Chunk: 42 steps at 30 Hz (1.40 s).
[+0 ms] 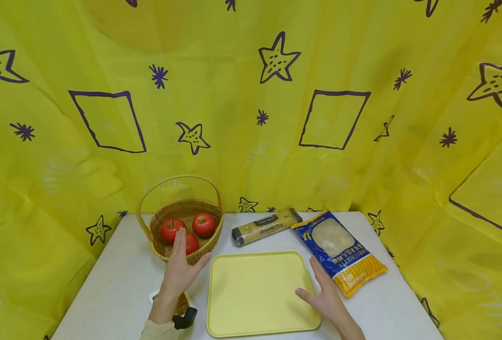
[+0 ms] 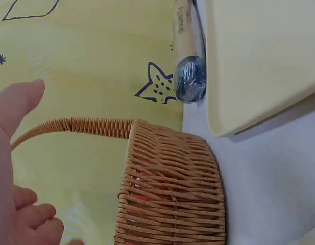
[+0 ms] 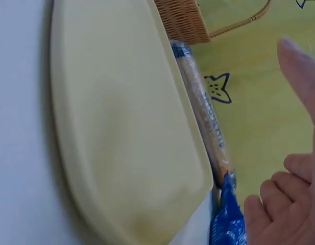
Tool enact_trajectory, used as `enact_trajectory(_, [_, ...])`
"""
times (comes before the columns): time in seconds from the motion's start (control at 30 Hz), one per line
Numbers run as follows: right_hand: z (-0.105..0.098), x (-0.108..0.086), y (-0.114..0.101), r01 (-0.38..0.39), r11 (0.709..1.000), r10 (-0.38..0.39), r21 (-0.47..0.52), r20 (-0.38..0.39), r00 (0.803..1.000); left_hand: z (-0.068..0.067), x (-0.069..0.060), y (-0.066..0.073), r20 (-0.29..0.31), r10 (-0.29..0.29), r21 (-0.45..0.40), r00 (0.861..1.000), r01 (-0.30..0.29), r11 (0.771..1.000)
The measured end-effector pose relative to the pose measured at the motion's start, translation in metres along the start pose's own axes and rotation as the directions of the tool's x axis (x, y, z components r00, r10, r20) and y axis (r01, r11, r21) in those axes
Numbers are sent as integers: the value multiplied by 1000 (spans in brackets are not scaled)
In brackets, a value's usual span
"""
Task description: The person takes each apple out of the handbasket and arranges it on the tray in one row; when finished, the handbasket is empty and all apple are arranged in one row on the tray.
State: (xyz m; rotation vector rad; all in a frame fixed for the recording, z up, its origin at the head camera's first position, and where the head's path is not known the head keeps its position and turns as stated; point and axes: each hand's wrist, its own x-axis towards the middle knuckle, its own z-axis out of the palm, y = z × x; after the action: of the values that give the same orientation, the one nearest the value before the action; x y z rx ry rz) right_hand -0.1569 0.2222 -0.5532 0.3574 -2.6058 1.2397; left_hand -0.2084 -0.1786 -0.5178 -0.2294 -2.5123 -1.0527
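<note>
My left hand is held with straight fingers in front of the wicker basket, holding nothing. Several red apples sit in that basket, one of them an apple near its right side. Over the right edge of the pale yellow tray hovers my right hand, thumb spread and nothing in its grasp. Just beyond its fingers lies a blue and orange bag of orecchiette pasta. A pack of spaghetti lies behind the tray. In the left wrist view the thumb stands apart from the fingers.
A small brown, white-edged object lies mostly hidden under my left wrist. Everything rests on a white table. A yellow curtain with dark drawings hangs behind and along both sides.
</note>
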Motion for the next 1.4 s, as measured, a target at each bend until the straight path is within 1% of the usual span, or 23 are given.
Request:
enact_trajectory(0.07, [-2,-6,4,16,997,-16,76,-1,1000,-1,6,-1,10,-25,-70,1000,26,997])
enact_trajectory(0.1, [-2,-9,6,12,994,-12,111,5,1000,-1,9,-1,17,-37,-109,999,39,993])
enact_trajectory(0.17, [-4,-15,10,-41,985,36,170,32,999,-2,16,-2,36,-61,-193,997,67,979])
enact_trajectory(0.23, [-5,-22,12,-139,970,127,202,75,989,-3,24,-4,63,-96,-269,993,110,957])
enact_trajectory(0.27, [-5,-25,12,-197,957,179,213,102,979,-3,28,-5,79,-112,-305,991,131,943])
enact_trajectory(0.33, [-5,-31,13,-305,924,276,231,150,949,-4,36,-6,114,-143,-376,983,176,910])
enact_trajectory(0.37, [-4,-34,14,-344,907,309,242,171,935,-4,40,-8,130,-156,-414,979,196,889])
enact_trajectory(0.43, [-2,-39,15,-386,883,344,266,191,919,-4,48,-10,150,-180,-474,972,231,850])
enact_trajectory(0.5, [1,-43,16,-394,871,350,292,194,917,-5,55,-12,168,-201,-527,965,260,809])
enact_trajectory(0.53, [2,-45,17,-392,869,348,300,191,918,-5,59,-12,173,-207,-547,963,269,793])
enact_trajectory(0.57, [4,-47,17,-389,870,345,302,189,919,-8,62,-9,181,-219,-556,959,283,781])
enact_trajectory(0.6, [6,-49,17,-390,869,347,303,187,919,-10,64,-7,188,-231,-556,955,298,776])
enact_trajectory(0.7, [10,-52,16,-425,862,384,278,191,903,-17,70,2,208,-262,-560,942,334,758])
enact_trajectory(0.77, [11,-55,15,-431,867,393,251,190,900,-12,76,-3,202,-279,-548,939,345,762])
enact_trajectory(0.83, [12,-57,15,-410,885,378,221,175,909,-4,83,-14,193,-294,-532,936,352,770])
enact_trajectory(0.93, [13,-59,20,-348,927,327,138,153,932,9,94,-29,187,-312,-484,931,364,796])
enact_trajectory(1.0, [14,-59,23,-324,942,309,88,155,938,11,100,-30,199,-321,-458,926,378,805])
enact_trajectory(1.03, [13,-58,24,-322,944,308,65,166,937,11,102,-30,206,-326,-447,923,385,808])
enact_trajectory(1.1, [13,-57,24,-329,943,314,42,204,927,12,106,-30,220,-334,-440,917,399,805])
enact_trajectory(1.23, [9,-55,21,-345,938,327,24,270,906,17,111,-30,269,-357,-419,894,443,793])
enact_trajectory(1.27, [8,-55,21,-352,936,332,23,280,901,18,113,-31,280,-361,-408,890,450,794])
enact_trajectory(1.33, [6,-54,19,-357,934,339,11,286,896,21,116,-31,299,-361,-372,883,456,809])
enact_trajectory(1.4, [5,-53,19,-355,935,341,-3,284,896,23,120,-31,309,-348,-331,885,444,833])
